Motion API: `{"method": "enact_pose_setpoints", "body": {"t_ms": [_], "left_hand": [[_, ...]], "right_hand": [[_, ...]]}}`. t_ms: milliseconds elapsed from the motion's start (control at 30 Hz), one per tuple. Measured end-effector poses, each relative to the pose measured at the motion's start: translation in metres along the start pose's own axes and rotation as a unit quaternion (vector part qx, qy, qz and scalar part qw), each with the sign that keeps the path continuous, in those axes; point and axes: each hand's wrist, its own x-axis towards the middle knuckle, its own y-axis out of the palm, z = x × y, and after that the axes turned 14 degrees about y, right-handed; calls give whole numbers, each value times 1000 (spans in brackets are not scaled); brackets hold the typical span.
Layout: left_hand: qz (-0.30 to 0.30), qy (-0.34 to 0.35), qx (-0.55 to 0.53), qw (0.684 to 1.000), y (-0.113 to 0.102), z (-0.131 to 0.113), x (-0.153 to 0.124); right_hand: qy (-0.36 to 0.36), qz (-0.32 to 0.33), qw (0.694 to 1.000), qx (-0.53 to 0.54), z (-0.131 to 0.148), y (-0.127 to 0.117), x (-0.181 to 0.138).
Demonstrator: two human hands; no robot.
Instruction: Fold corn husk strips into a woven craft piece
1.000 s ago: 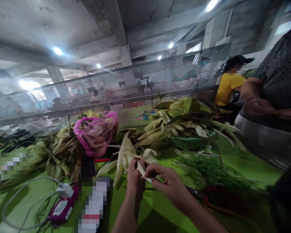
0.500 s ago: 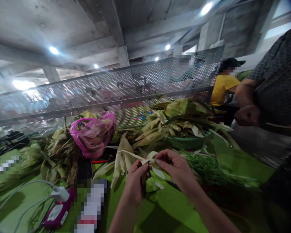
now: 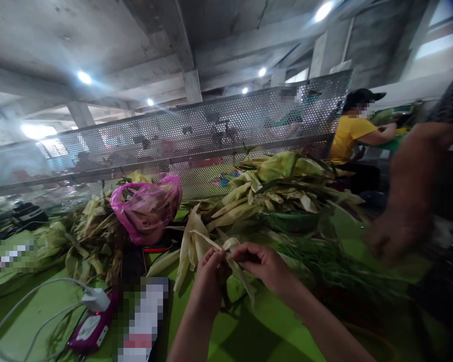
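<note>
Pale strips of corn husk (image 3: 232, 245) curl in a loop between my hands, low over the green table. My left hand (image 3: 212, 271) pinches the husk between thumb and fingertips. From the other side, my right hand (image 3: 259, 262) grips it with thumb and forefinger. One end points up to the left, and another hangs below my right fingers. Just behind my left hand, wide dry husk leaves (image 3: 192, 241) fan out. Beneath the fingers lies a light green leafy piece (image 3: 237, 287), partly covered by them.
A pink plastic bag of husks (image 3: 147, 208) and a husk heap over a green basket (image 3: 290, 221) stand behind. Green strands (image 3: 324, 261) lie to the right. Nearer left are a purple power strip (image 3: 92, 329) and a phone (image 3: 145, 322). A person's arm (image 3: 411, 201) reaches in at right.
My hands have shifted slightly left, and a husk end now hangs lower beneath them. The person's arm at right has come down toward the table. A hand part appears at the left edge.
</note>
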Motion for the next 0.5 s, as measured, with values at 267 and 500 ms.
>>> {"method": "enact_pose_setpoints", "body": {"t_ms": [267,500], "left_hand": [[17,75,71,995,-3,4,4],[140,145,162,966,7,2,-2]], "right_hand": [[-138,-89,972,-167,11,0,-8],[-90,-199,972,-91,4,2,-2]]}}
